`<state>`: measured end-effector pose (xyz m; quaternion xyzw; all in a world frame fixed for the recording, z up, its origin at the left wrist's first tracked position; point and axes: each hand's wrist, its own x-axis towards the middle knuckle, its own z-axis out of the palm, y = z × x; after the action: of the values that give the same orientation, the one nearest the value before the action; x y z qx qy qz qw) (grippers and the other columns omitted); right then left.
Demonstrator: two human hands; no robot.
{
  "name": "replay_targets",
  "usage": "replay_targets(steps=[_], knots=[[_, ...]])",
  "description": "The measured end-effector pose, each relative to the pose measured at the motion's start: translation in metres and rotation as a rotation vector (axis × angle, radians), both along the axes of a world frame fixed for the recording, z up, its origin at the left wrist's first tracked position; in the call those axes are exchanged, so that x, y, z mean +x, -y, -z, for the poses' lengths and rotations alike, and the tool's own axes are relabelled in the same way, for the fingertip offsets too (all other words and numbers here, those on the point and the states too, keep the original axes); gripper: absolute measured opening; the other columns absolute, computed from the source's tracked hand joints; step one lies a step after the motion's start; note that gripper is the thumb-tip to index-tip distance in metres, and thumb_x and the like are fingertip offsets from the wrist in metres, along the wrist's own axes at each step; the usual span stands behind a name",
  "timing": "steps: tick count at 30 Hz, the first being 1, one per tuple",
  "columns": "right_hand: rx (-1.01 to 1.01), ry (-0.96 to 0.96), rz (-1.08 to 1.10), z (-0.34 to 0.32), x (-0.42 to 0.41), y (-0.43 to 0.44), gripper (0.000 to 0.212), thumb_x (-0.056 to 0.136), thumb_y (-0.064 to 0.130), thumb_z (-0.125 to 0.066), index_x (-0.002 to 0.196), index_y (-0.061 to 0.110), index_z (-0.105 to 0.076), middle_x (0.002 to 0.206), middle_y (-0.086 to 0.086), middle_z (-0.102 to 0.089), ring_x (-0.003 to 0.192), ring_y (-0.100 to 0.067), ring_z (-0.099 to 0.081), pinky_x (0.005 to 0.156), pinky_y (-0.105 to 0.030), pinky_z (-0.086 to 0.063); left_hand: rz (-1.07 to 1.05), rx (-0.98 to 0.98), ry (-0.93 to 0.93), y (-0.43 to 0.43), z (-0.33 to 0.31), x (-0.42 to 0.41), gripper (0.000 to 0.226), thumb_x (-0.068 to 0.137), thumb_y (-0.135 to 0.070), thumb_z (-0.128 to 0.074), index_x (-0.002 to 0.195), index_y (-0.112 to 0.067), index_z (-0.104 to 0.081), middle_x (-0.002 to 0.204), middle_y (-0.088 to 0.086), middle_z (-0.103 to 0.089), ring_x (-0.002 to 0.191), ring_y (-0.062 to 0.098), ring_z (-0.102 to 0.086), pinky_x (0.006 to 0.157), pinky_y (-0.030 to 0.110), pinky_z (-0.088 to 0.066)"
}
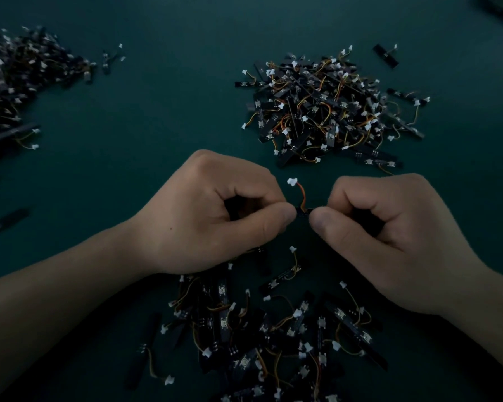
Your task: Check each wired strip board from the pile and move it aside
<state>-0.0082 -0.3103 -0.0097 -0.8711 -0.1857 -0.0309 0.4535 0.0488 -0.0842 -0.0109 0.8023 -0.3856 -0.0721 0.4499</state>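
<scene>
A black wired strip board [303, 212] is pinched at both ends between my left hand [212, 213] and my right hand [389, 236], just above the table at centre. Most of the board is hidden by my fingers. Its orange and yellow wire rises to a white connector [292, 181]. Directly below my hands lies a loose pile of strip boards [273, 329]. A denser pile of strip boards [328, 108] sits beyond my hands, upper right.
A third heap of boards [15, 79] spreads along the left edge of the dark green table [163, 117]. Single boards lie apart at the upper right [385, 55] and lower left [5, 223]. A dark object shows at the top right corner.
</scene>
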Motion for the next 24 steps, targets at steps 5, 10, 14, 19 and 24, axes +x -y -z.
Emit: replay_targets(steps=[5, 10, 14, 19, 24], knots=[[-0.019, -0.024, -0.081, 0.002, 0.001, 0.002, 0.044, 0.097, 0.031, -0.056, 0.058, 0.016, -0.043, 0.049, 0.004, -0.037, 0.042, -0.012, -0.038, 0.041, -0.023, -0.029, 0.014, 0.041, 0.028, 0.001, -0.002, 0.000, 0.027, 0.100, -0.026, -0.066, 0.078, -0.011, -0.073, 0.071, -0.006, -0.065, 0.065, 0.017, -0.063, 0.061, 0.038, -0.049], [0.085, -0.022, -0.083, 0.002, 0.001, 0.004, 0.042, 0.098, 0.027, -0.056, 0.059, 0.019, -0.043, 0.051, 0.005, -0.039, 0.044, -0.008, -0.036, 0.046, -0.017, -0.029, 0.003, 0.006, -0.035, 0.000, -0.002, -0.002, 0.028, 0.101, -0.031, -0.060, 0.088, -0.010, -0.074, 0.076, -0.001, -0.068, 0.067, 0.020, -0.065, 0.060, 0.040, -0.050], [0.235, -0.010, -0.004, 0.004, 0.002, 0.007, 0.038, 0.101, 0.028, -0.053, 0.064, 0.018, -0.050, 0.053, 0.000, -0.043, 0.045, -0.014, -0.039, 0.045, -0.025, -0.031, 0.049, 0.089, -0.084, -0.004, -0.006, -0.002, 0.026, 0.089, -0.021, -0.058, 0.109, -0.019, -0.073, 0.088, -0.004, -0.068, 0.080, 0.023, -0.063, 0.070, 0.041, -0.050], [0.109, 0.002, 0.078, 0.004, 0.004, 0.008, 0.028, 0.103, 0.033, -0.056, 0.129, 0.030, -0.065, 0.071, 0.003, -0.064, 0.057, -0.010, -0.059, 0.057, -0.008, -0.041, 0.176, 0.327, 0.076, -0.003, -0.012, -0.002, 0.055, 0.064, -0.028, -0.046, 0.112, -0.030, -0.073, 0.110, -0.013, -0.061, 0.100, 0.016, -0.053, 0.093, 0.041, -0.042], [0.039, -0.025, 0.049, 0.002, 0.002, 0.006, 0.025, 0.100, 0.037, -0.057, 0.124, 0.036, -0.066, 0.072, 0.003, -0.065, 0.058, -0.016, -0.062, 0.054, -0.014, -0.045, 0.155, 0.369, 0.158, 0.000, -0.009, -0.005, 0.033, 0.071, -0.027, -0.058, 0.100, -0.034, -0.072, 0.108, -0.016, -0.058, 0.102, 0.014, -0.052, 0.092, 0.042, -0.043]])
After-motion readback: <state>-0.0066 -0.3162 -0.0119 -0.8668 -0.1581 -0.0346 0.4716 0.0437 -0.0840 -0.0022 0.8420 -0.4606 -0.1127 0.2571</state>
